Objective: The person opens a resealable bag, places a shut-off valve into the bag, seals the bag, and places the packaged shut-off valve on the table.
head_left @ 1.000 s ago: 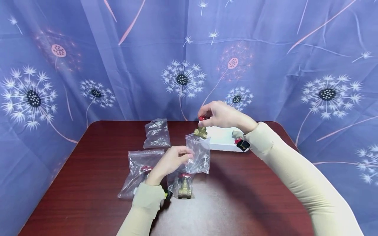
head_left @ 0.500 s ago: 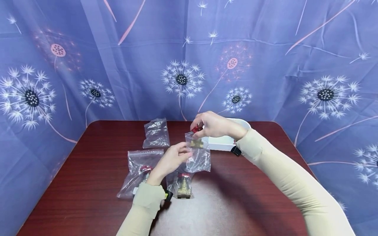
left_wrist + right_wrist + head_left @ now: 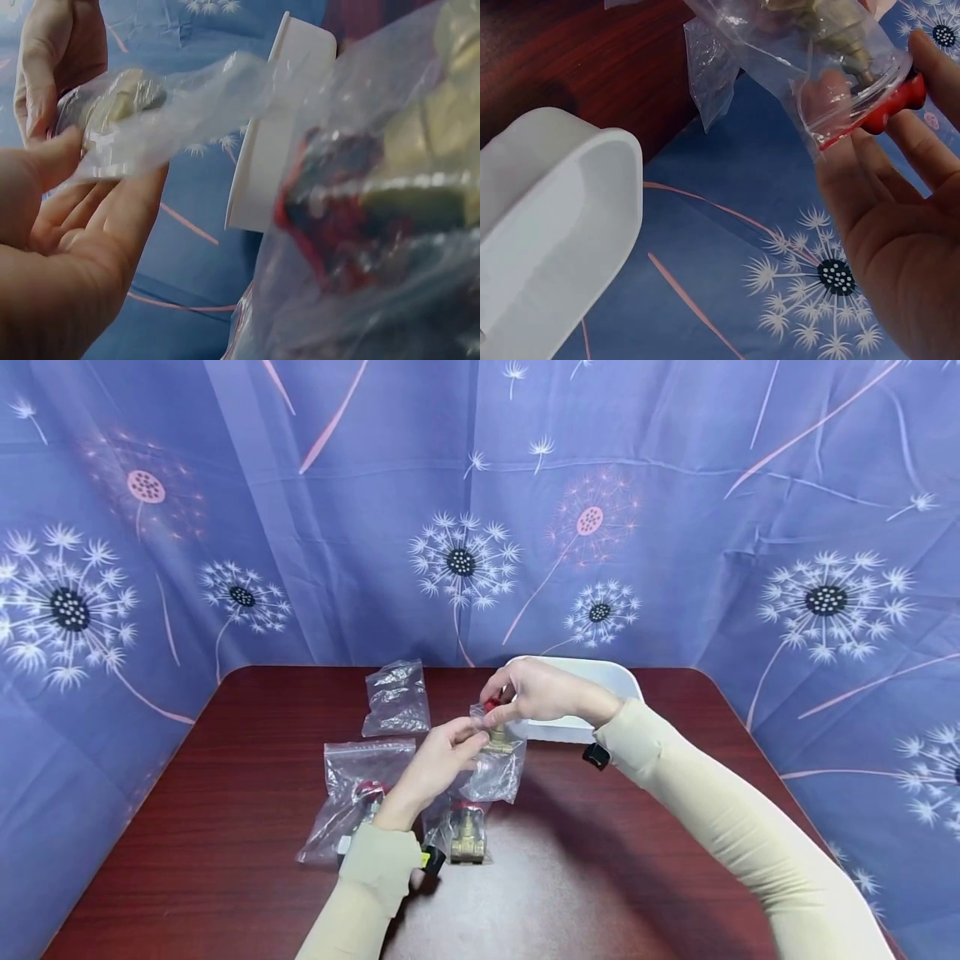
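Note:
My right hand (image 3: pixel 543 689) grips the red handwheel (image 3: pixel 900 101) of a brass gate valve (image 3: pixel 498 742). The valve's brass body sits inside a clear zip bag (image 3: pixel 495 779), while the wheel is at the bag's mouth. With thumb and fingers, my left hand (image 3: pixel 438 760) pinches the bag near its opening, close to the right fingertips. In the left wrist view, the bag's tail (image 3: pixel 214 90) trails from between both hands. Below the hands on the table lies another bagged brass valve (image 3: pixel 468 842). A third bag (image 3: pixel 367 756), with a red-wheeled valve inside, lies partly behind my left wrist.
A white plastic tray (image 3: pixel 618 677) stands at the back right, partly hidden by my right hand and sleeve. Farther left, a flat clear bag (image 3: pixel 397 697) lies near the table's back edge. A blue dandelion-patterned curtain (image 3: pixel 337 527) hangs behind the dark red table (image 3: pixel 225 827).
My right hand has moved down and left, lowering the valve from above the bag's mouth into it. My left hand keeps its place at the bag, now closer to the right hand.

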Available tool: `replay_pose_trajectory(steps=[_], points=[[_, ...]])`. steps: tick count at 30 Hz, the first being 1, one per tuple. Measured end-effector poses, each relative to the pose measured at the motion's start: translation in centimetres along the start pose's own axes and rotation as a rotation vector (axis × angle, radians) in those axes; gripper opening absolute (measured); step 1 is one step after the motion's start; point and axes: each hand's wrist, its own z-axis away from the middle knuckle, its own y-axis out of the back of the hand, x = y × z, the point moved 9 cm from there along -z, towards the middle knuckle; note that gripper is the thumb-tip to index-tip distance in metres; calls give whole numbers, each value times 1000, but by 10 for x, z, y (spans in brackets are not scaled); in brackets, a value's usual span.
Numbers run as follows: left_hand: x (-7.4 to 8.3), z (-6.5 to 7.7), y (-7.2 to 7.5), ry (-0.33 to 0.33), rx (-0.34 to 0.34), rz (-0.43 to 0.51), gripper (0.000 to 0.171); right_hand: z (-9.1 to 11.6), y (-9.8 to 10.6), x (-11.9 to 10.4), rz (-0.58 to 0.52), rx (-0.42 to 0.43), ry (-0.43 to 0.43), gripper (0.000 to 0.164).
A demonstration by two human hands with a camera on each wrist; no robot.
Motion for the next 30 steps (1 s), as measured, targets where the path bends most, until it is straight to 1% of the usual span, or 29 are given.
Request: replay_pose_trajectory(steps=[4, 8, 11, 13, 16, 20, 22, 26, 30], points=[[2, -1, 3, -38, 76, -23, 25, 1, -4, 2, -16, 10, 10, 18], [8, 1, 5, -93, 152, -87, 21, 2, -11, 5, -51, 10, -4, 19], [9, 2, 6, -103, 195, -115, 18, 3, -16, 5, -64, 10, -5, 20], [8, 2, 7, -99, 220, -112, 17, 4, -17, 6, -72, 28, -6, 20], [6, 2, 9, -83, 261, -68, 17, 8, -15, 7, -85, 85, -8, 20], [5, 3, 11, -79, 319, 30, 17, 15, -7, 10, -80, 208, -4, 13], [5, 3, 11, -80, 335, 76, 17, 19, -4, 11, -77, 277, -3, 13], [3, 1, 8, -71, 340, 171, 18, 26, -3, 18, -114, 384, -38, 16], [-1, 0, 5, -57, 334, 258, 19, 30, -9, 27, -194, 452, -88, 16]])
